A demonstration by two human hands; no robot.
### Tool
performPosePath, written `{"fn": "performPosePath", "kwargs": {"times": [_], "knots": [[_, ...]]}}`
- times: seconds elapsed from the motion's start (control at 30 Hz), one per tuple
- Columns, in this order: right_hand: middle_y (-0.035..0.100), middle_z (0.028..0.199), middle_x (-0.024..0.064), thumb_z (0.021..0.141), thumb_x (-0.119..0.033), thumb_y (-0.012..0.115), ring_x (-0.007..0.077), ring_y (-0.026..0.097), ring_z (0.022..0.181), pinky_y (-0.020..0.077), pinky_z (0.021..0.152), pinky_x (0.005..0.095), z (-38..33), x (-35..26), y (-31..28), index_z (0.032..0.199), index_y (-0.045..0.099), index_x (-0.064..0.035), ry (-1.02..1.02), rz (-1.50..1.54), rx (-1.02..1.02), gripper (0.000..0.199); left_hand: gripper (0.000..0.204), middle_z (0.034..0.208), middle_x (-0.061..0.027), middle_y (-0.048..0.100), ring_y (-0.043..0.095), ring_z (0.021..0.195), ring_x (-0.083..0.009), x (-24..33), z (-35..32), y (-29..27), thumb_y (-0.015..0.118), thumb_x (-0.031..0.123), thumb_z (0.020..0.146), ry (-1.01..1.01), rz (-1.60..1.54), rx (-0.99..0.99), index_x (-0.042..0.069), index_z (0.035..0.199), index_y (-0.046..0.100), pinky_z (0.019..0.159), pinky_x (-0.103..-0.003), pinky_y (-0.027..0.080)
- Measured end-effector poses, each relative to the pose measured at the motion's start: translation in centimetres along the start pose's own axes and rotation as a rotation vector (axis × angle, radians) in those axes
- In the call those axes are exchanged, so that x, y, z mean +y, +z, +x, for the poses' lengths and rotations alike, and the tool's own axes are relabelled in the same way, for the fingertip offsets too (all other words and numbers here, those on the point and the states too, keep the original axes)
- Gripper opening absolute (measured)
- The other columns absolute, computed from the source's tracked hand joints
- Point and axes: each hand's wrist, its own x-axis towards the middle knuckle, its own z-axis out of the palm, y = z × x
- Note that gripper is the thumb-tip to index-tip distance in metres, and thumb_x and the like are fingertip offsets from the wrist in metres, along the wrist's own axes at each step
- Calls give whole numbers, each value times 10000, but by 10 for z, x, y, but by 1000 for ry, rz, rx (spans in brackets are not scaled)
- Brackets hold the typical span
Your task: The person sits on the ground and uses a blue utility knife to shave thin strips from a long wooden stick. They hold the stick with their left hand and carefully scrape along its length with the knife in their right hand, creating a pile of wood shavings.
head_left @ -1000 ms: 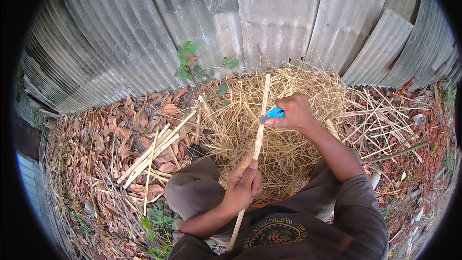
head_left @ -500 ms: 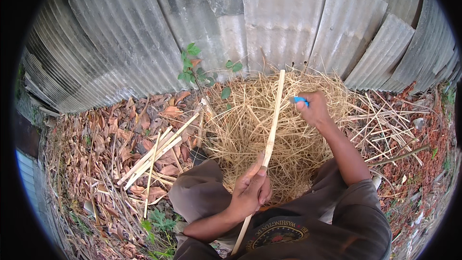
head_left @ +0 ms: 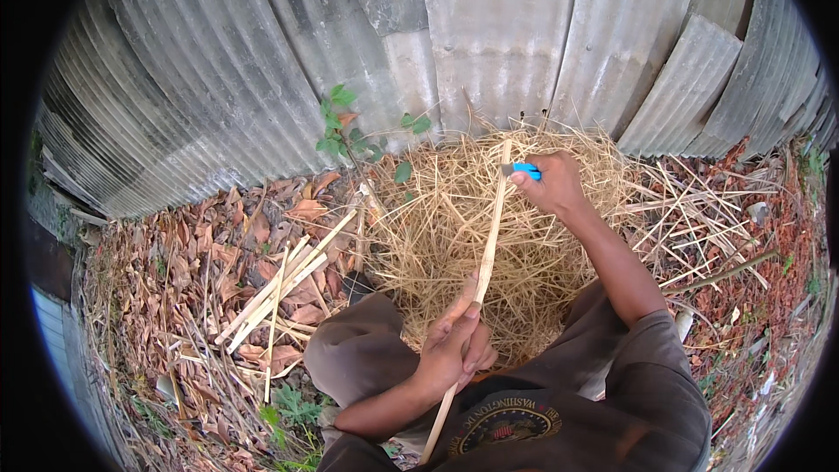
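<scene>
Our left hand (head_left: 454,345) is closed around the lower part of a long pale stick (head_left: 483,273), forearm coming in from seven o'clock. Our right hand (head_left: 552,183), arm stretched toward twelve o'clock, grips a blue-handled knife (head_left: 523,170) against the stick's top end. Half a second ago the right hand sat slightly farther right, off the stick. The stick runs from six to twelve o'clock, tilted slightly right, over the straw pile (head_left: 454,227).
</scene>
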Motion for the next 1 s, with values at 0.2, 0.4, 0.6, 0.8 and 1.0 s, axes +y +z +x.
{"fn": "performPosePath", "kwargs": {"times": [0.2, 0.4, 0.6, 0.8, 1.0], "knots": [[421, 408, 47, 745, -822, 436, 236, 483, 365, 381, 387, 375, -24, -26, 4, 466, 454, -97, -265, -8, -68, 777, 505, 463, 3, 310, 258, 377, -83, 0, 1, -5, 323, 183, 1036, 5, -37, 0, 243, 1504, 142, 438, -230, 277], [406, 397, 39, 769, -817, 406, 221, 469, 378, 383, 410, 383, -2, 14, 6, 485, 495, -79, -28, -63, 8, 796, 491, 447, 14, 305, 243, 362, -84, -3, 0, 1, 293, 190, 1035, -58, -65, 35, 256, 1500, 152, 463, -242, 293], [421, 427, 80, 833, -769, 360, 246, 472, 433, 384, 455, 392, 26, 66, -28, 512, 531, -42, 499, -67, 86, 813, 491, 477, 11, 329, 296, 382, -73, -6, -11, 5, 324, 193, 1039, -21, -20, -193, 197, 1503, 164, 437, -224, 320], [409, 411, 42, 757, -775, 501, 196, 449, 368, 358, 387, 359, -31, -35, -11, 503, 506, -83, -165, 71, -64, 738, 505, 489, 21, 356, 331, 408, -58, 6, 6, -17, 345, 193, 1029, 252, 455, 80, 148, 1501, 169, 454, -202, 319], [393, 373, 28, 736, -776, 531, 206, 441, 324, 361, 359, 346, -20, -30, -1, 460, 487, -100, -116, 56, -1, 731, 510, 489, 16, 360, 332, 415, -62, -5, 0, -11, 340, 207, 1033, 240, 501, 18, 136, 1502, 152, 452, -205, 340]]}}
